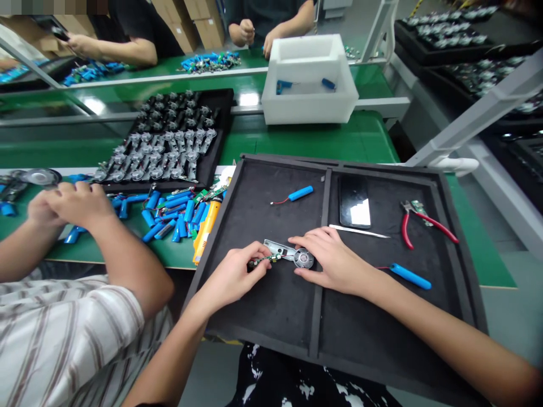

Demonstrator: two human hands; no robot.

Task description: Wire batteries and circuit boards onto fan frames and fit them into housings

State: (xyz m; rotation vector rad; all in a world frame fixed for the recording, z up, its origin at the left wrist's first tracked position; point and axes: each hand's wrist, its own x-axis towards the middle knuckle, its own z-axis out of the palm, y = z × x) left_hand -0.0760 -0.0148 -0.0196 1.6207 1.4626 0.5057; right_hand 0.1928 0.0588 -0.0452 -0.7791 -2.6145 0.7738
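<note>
On the black tray (280,322), my left hand (237,274) pinches a small green circuit board (274,258) between thumb and fingers. Beside it lies a grey metal part with a round motor-like end (304,258). Curled around that round end is my right hand (328,260), its thumb and fingers on either side of it. Thin wires run between the board and the metal part. A blue battery (300,193) with a red wire lies above my hands, and another blue battery (410,276) is below my right forearm's upper edge, to the right.
Red-handled cutters (406,229), tweezers (360,231) and a phone (354,200) lie in the tray's right half. Left are a yellow tool (207,232), loose blue batteries (182,212) and a co-worker's hands (70,206). A white bin (309,107) stands behind.
</note>
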